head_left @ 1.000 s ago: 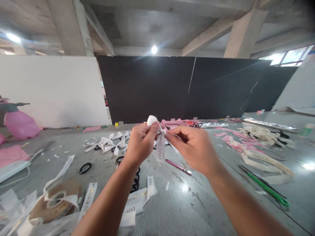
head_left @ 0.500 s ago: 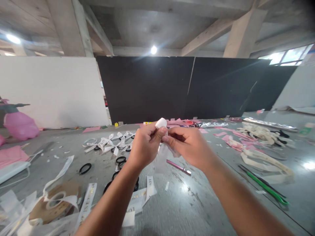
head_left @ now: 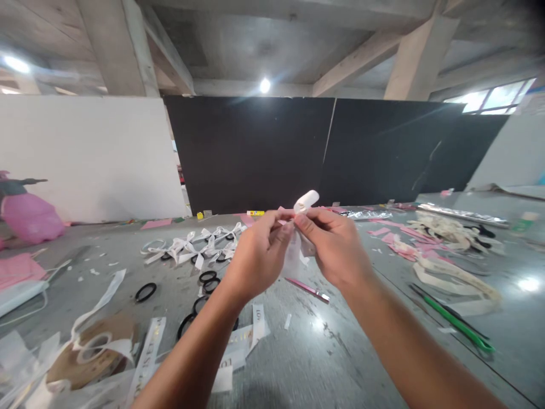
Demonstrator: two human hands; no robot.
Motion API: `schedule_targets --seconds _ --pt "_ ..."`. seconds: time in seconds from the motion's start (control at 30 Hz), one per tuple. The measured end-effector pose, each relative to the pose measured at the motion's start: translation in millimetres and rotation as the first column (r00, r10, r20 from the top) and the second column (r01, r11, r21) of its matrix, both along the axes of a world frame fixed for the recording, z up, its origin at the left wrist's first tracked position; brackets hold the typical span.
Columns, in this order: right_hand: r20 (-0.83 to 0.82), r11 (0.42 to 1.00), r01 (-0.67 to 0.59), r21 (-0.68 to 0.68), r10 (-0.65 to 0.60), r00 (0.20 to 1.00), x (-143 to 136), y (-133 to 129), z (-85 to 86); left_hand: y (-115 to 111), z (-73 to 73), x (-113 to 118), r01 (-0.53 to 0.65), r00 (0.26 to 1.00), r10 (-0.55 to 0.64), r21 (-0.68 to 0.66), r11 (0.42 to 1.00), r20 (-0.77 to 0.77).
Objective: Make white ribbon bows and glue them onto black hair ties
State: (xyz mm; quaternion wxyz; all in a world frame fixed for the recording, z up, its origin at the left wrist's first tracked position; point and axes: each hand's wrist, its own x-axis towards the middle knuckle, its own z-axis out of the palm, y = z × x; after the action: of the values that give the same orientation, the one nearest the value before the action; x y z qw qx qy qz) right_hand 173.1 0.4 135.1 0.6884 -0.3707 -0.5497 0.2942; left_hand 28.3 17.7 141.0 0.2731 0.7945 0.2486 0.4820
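A white ribbon [head_left: 306,200] is pinched between my two hands above the table; a loop of it stands up over the fingertips, and sheer tails hang below. My left hand [head_left: 258,255] is closed, thumb and fingers pressed on the ribbon's left side. Close beside it, my right hand [head_left: 338,244] grips the ribbon at the base of the loop. The fingers partly hide where the ribbon is folded. Under the hands lies a slim pink tool [head_left: 307,289] with a metallic end. Printed ribbon pieces [head_left: 258,325] lie by my left forearm.
Black rings [head_left: 146,292] and white ribbon bows [head_left: 183,251] lie to the left, with a ribbon roll [head_left: 74,363] nearer. At right are green-handled tweezers [head_left: 462,325], cream strips [head_left: 447,284] and pink scraps [head_left: 419,238]. A black panel [head_left: 251,153] stands behind the table.
The ribbon loop has shifted right and up and now stands taller above the fingers. Both hands moved slightly right; my right fingertips have moved up to the base of the loop.
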Motion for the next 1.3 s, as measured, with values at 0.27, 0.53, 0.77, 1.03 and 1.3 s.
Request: schedule_targets --seconds 0.27,0.53,0.77,1.03,1.3 --pt "0.315 0.984 0.167 0.070 -0.180 0.932 5.3 -4.7 4.8 5.7 3.5 -4.4 -0.003 0.988 0.008 0.035 0.999 -0.152" --pt "0.457 0.997 0.069 0.041 -0.081 0.886 13.3 -5.1 8.4 3.4 11.8 -17.4 0.042 0.954 -0.007 0.108 0.993 -0.301" --pt "0.434 0.995 0.066 0.070 -0.090 0.896 10.2 -7.9 12.1 6.2 6.0 -10.4 0.115 0.990 -0.116 -0.014 0.993 -0.084" --pt "0.456 0.993 0.107 0.043 -0.115 0.883 11.9 -6.3 8.4 10.2 7.9 -18.1 0.023 0.989 -0.011 0.083 0.996 -0.149" --pt "0.497 0.985 0.165 0.050 -0.168 0.852 18.6 -7.8 13.5 -6.1 23.8 -31.5 -0.229 0.915 0.296 0.249 0.941 -0.275"
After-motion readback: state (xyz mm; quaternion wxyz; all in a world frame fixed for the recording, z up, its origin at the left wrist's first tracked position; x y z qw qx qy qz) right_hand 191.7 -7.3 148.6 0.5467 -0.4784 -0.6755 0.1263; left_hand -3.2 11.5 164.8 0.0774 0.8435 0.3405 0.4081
